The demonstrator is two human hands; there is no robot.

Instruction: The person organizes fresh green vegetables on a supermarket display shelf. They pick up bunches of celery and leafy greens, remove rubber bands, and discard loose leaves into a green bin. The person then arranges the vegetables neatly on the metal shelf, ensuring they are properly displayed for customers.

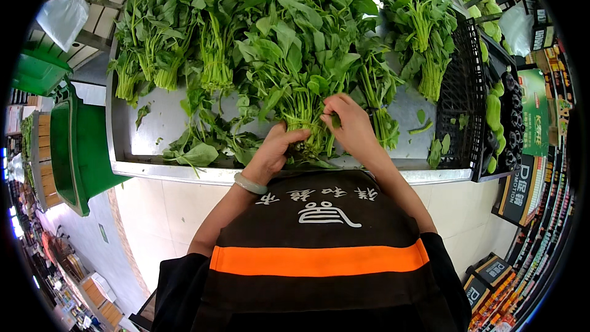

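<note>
My left hand (273, 150) grips a large bunch of leafy greens (299, 115) low on its stems, thumb across the front. The cut stem ends point toward me, over the front edge of a metal display tray (216, 170). At the right side of the same bunch, my right hand (348, 120) pinches a small green leaf (335, 121) between thumb and fingers. Another bunch with a dark tie (380, 115) lies just right of that hand. Loose stems and leaves (198, 152) are spread on the tray to the left of my left hand.
Several tied bunches of greens (216, 64) line the back and left of the tray. On the right are a black plastic crate (461, 97), light green gourds (493, 113) and dark eggplants (510, 101). A green bin (87, 147) stands at the left, with shelves beyond.
</note>
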